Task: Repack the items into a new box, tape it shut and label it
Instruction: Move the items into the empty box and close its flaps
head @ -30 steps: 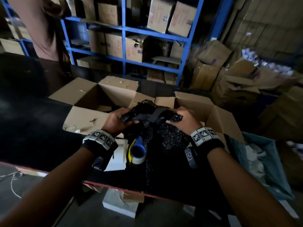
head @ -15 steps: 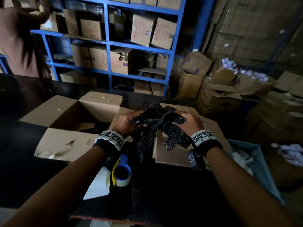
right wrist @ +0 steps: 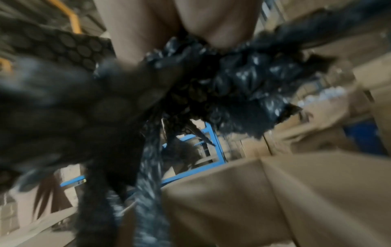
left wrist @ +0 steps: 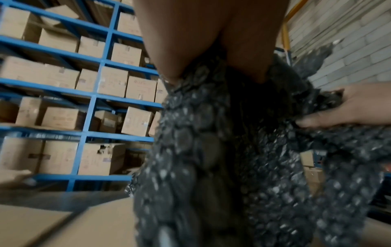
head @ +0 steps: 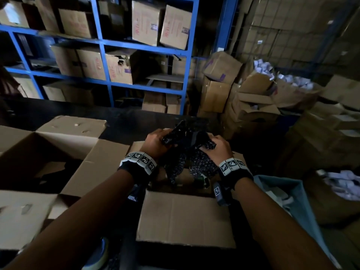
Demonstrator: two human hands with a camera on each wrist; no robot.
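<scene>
A crumpled sheet of black bubble wrap (head: 187, 151) hangs between both my hands above an open cardboard box (head: 185, 217) at the table's right. My left hand (head: 155, 142) grips its left end and my right hand (head: 218, 147) grips its right end. The wrap's tail dangles down into the box. In the left wrist view the black bubble wrap (left wrist: 222, 150) fills the middle, with my right hand's fingers (left wrist: 338, 113) pinching it at the right. The right wrist view is blurred, with the black bubble wrap (right wrist: 232, 86) bunched under my palm. A second open cardboard box (head: 48, 158) lies to the left.
A tape dispenser with a blue roll (head: 97, 254) sits at the table's near edge. Blue shelving (head: 101, 45) with cartons stands behind the black table (head: 120, 121). Piled boxes (head: 243, 94) crowd the right side, and a blue-grey bin (head: 292, 201) stands beside the table.
Both hands have lifted the bubble wrap and carried it forward over the right box. My view has moved closer, so the tape dispenser now lies at the bottom edge.
</scene>
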